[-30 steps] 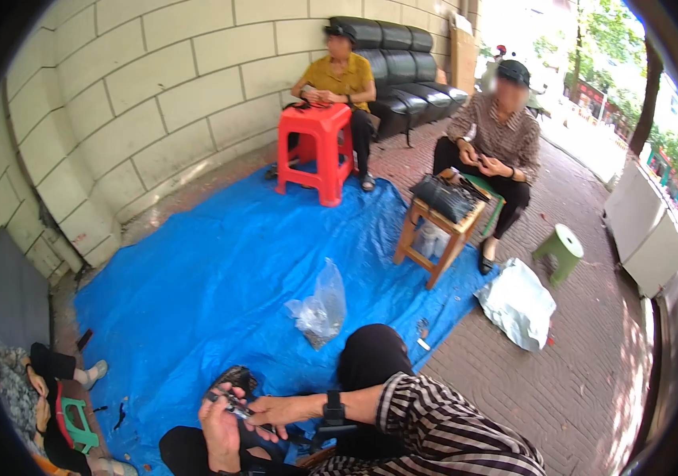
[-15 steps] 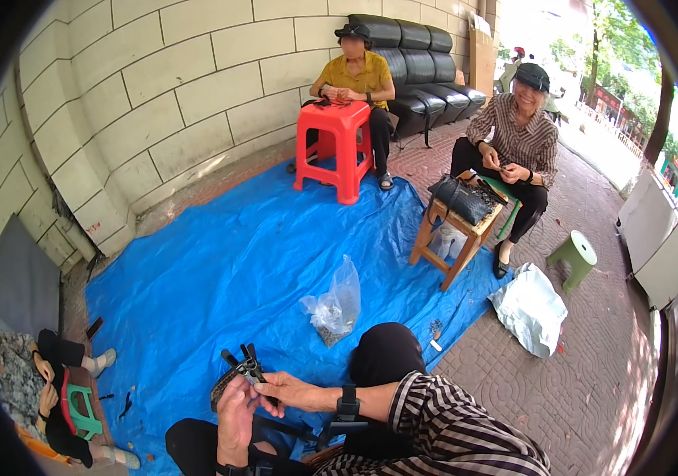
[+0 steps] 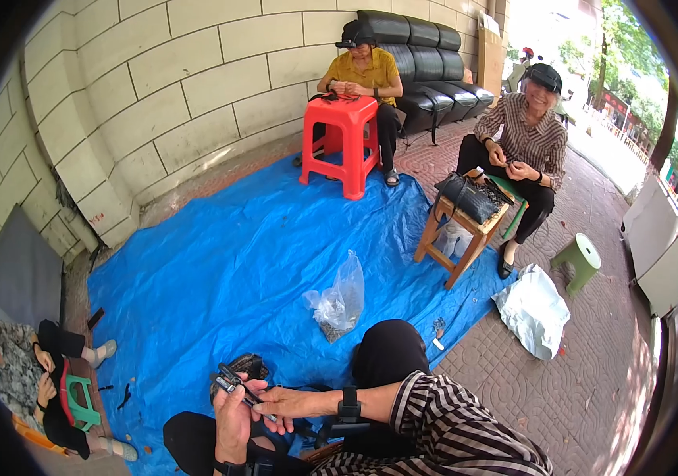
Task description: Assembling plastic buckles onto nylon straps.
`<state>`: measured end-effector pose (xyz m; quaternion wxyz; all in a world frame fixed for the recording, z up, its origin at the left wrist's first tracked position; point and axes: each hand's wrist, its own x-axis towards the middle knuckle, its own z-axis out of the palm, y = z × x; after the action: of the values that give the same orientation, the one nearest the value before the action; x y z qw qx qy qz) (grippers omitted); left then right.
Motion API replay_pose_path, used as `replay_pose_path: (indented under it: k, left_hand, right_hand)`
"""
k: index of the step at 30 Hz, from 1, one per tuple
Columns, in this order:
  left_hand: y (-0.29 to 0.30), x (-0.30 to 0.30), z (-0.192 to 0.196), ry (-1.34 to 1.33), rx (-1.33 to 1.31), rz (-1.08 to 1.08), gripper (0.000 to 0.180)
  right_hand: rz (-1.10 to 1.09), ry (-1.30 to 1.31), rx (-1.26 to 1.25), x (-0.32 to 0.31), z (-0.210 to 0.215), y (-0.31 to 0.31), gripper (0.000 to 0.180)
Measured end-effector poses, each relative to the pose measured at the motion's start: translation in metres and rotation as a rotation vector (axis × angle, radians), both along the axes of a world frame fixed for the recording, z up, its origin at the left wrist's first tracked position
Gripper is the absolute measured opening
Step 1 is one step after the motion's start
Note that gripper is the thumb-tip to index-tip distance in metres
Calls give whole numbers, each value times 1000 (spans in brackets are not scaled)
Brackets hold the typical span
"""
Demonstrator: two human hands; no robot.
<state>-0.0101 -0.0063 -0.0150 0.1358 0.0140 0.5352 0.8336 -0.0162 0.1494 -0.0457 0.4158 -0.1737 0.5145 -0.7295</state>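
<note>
My left hand (image 3: 233,422) is closed around a small bundle of black and silver pieces (image 3: 229,379), whose exact kind I cannot make out. The bundle sticks up past the fingertips. From the right, my right hand (image 3: 291,401) meets the left one, its thumb and fingers pinched at the lower end of the same pieces. Just beyond the hands, a dark patterned bag or pouch (image 3: 250,365) lies on the blue tarp (image 3: 220,270), partly hidden. My knees (image 3: 387,353) frame the hands.
A clear plastic bag (image 3: 340,305) with small dark contents stands ahead. Further off are a red stool (image 3: 340,135) and a wooden stool (image 3: 466,238) bearing a black handbag (image 3: 470,198). Co-workers sit around; a white sack (image 3: 533,313) and a green stool (image 3: 577,262) lie right.
The black pieces have tipped from upright spread prongs to a lower, more sideways lie in my left hand. My right hand has slid slightly down along them, and the dark pouch shows more.
</note>
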Motion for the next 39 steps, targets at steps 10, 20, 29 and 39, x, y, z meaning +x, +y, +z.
replay_pose_path:
  k: [10, 20, 29, 39]
  left_hand:
    - [1, 1, 4, 8, 27, 30, 30]
    - [-4, -3, 7, -4, 88, 78, 26]
    - [-4, -2, 5, -15, 82, 136, 27]
    - [-5, -2, 5, 19, 88, 72, 28]
  right_hand:
    - [127, 46, -6, -1, -5, 1, 32]
    - [28, -78, -80, -1, -2, 2, 34]
    - [39, -89, -81, 1, -1, 3, 36]
    - [134, -39, -181, 0, 2, 5, 36]
